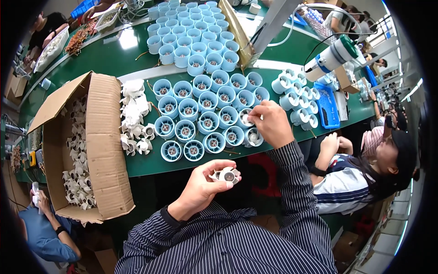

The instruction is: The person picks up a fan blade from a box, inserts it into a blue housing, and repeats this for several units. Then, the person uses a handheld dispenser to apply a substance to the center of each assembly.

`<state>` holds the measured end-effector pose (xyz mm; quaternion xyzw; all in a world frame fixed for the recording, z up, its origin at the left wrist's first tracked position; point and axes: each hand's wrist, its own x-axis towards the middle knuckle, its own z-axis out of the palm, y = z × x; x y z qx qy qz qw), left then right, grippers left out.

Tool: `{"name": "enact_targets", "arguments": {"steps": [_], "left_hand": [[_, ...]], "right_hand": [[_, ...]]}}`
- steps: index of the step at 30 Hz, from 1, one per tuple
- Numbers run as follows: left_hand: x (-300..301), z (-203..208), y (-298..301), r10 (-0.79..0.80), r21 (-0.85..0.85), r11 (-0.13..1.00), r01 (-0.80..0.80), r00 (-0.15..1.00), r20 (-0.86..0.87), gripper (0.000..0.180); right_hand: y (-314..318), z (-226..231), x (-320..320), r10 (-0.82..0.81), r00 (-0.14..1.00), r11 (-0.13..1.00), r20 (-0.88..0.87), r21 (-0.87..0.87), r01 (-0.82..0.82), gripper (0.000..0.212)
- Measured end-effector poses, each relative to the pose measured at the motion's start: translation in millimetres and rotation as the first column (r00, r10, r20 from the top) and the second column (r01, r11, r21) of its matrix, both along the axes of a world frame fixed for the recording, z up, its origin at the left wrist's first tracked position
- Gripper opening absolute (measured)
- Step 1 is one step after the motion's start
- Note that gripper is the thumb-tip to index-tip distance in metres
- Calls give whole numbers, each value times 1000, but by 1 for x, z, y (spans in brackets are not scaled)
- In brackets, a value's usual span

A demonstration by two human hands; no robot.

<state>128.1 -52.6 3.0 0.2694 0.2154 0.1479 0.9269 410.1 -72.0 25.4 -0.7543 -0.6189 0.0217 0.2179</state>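
Note:
My left hand is closed around a few small white fan wheels, held in front of the table's near edge. At the right end of the nearer group of light-blue round housings, my right hand pinches a white fan wheel at the mouth of one housing. Just below it, another housing has a white fan wheel inside. Most other housings in this group stand open side up, their dark centres and ribs showing. Left of them lies a heap of white fan wheels.
An open cardboard box holding many fan wheels stands at the left. More blue housings fill the far table section. At the right are housings with white insides, a blue tray, a white-and-green cylinder and a seated person.

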Motion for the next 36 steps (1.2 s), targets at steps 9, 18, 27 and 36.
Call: {"name": "enact_targets", "arguments": {"steps": [9, 18, 27, 36], "left_hand": [[1, 3, 0, 115, 72, 991, -117, 993, 22, 49], [3, -1, 3, -19, -107, 994, 23, 999, 35, 46], [-6, -13, -5, -52, -49, 997, 58, 993, 106, 46], [-17, -7, -4, -12, -50, 999, 19, 988, 152, 57]], "right_hand": [[-54, 47, -58, 231, 788, 967, -571, 48, -249, 27], [-51, 28, -63, 385, 875, 915, -294, 243, -321, 17], [24, 10, 19, -37, 982, 971, -185, 224, 78, 11], [44, -9, 31, -56, 991, 998, -121, 0, 56, 13]]}}
